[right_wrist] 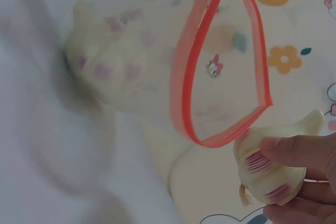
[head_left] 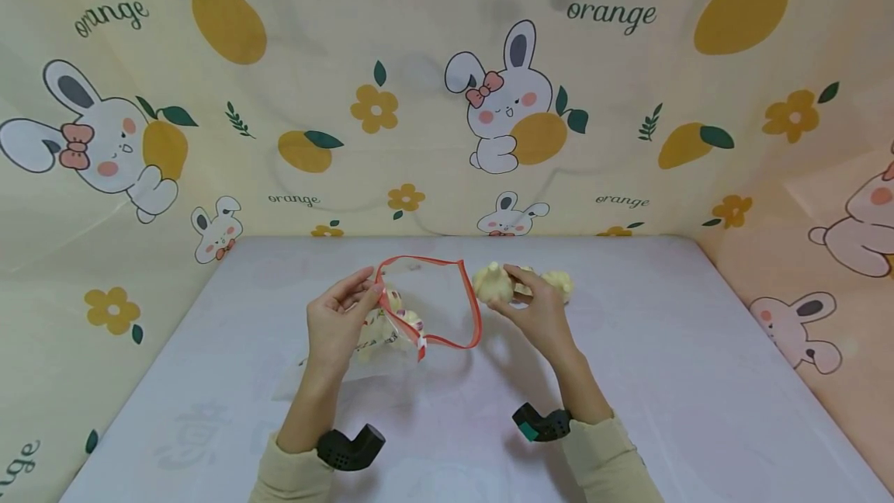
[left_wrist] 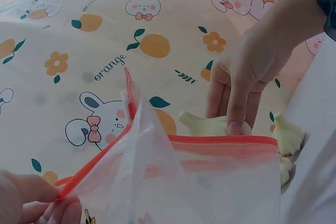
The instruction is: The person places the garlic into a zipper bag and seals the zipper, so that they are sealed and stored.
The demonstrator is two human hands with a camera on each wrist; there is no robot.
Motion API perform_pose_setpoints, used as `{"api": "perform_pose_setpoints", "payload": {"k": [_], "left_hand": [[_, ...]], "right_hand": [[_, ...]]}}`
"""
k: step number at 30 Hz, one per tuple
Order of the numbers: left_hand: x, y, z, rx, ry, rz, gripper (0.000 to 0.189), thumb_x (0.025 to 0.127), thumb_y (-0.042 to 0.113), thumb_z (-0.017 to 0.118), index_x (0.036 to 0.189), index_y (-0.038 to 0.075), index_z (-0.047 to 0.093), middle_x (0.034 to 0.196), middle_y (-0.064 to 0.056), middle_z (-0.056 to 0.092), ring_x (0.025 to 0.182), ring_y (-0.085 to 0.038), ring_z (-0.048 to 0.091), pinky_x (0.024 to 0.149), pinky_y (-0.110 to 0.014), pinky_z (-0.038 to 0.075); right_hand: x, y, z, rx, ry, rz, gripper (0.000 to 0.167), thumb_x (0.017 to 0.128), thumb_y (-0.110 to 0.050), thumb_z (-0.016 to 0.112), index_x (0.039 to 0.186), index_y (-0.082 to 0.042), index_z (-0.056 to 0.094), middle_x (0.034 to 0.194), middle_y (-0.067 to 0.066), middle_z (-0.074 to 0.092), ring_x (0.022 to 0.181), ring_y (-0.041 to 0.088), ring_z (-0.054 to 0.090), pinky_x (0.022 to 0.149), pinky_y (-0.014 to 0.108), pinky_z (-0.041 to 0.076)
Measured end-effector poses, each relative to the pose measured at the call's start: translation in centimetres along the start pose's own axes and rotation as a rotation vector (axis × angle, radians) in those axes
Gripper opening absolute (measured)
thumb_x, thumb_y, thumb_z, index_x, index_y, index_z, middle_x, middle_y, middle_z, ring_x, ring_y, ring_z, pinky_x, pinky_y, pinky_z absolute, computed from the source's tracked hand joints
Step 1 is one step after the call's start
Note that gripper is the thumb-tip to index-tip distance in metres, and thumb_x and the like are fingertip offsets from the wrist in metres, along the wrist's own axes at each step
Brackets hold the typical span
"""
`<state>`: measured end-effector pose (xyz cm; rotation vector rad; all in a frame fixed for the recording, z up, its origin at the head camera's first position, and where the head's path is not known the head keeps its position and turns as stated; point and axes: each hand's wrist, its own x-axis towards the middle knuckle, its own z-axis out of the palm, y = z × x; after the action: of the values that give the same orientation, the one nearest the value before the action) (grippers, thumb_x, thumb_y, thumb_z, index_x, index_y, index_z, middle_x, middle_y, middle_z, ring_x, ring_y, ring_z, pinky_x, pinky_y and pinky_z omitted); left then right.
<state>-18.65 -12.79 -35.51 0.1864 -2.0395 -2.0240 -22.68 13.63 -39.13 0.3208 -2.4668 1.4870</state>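
My left hand (head_left: 338, 320) pinches the red-edged rim of a clear zip bag (head_left: 447, 297), whose mouth gapes toward the right. Pale garlic bulbs (head_left: 393, 324) lie inside the bag, seen through its printed film. In my right hand (head_left: 538, 309) is another garlic bulb (right_wrist: 270, 163), cream with purple streaks, gripped between thumb and fingers. It is just outside the bag's mouth, close to the red edge (right_wrist: 220, 140) in the right wrist view. More garlic bulbs (head_left: 559, 284) sit on the table behind the right hand, partly hidden by it.
A white-covered table (head_left: 698, 379) spreads under both hands. Behind it hangs a cloth backdrop (head_left: 419, 37) printed with rabbits and oranges. Each wrist wears a black camera (head_left: 351, 447).
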Motion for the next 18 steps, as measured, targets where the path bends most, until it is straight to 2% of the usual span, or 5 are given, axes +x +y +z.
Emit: {"api": "perform_pose_setpoints", "payload": {"k": [7,12,18], "left_hand": [[0.0,0.0,-0.1,0.023,0.003,-0.009,0.033,0.09,0.01,0.066,0.122,0.004,0.065,0.089,0.006,0.067,0.072,0.001,0.066,0.073,-0.01,0.057],[0.0,0.1,0.0,0.025,0.002,-0.024,0.032,0.091,0.011,0.066,0.122,0.006,0.066,0.087,0.01,0.065,0.073,0.0,0.066,0.073,-0.01,0.056],[0.0,0.1,0.0,0.016,-0.004,-0.019,0.034,0.09,0.01,0.066,0.124,0.003,0.064,0.087,0.01,0.065,0.073,0.001,0.066,0.073,-0.011,0.057]], "right_hand": [[-0.3,-0.9,-0.4,-0.008,0.014,-0.019,0.061,0.075,-0.002,0.08,0.13,0.007,0.055,0.13,0.026,0.059,0.113,0.037,0.061,0.09,0.043,0.058],[-0.4,-1.4,-0.7,0.004,0.034,-0.045,0.06,0.074,-0.001,0.08,0.128,0.007,0.056,0.128,0.026,0.06,0.11,0.038,0.062,0.088,0.046,0.058],[-0.6,-1.9,-0.8,0.018,0.045,-0.078,0.058,0.074,-0.001,0.08,0.127,0.007,0.057,0.125,0.026,0.061,0.108,0.037,0.063,0.087,0.041,0.059]]}}
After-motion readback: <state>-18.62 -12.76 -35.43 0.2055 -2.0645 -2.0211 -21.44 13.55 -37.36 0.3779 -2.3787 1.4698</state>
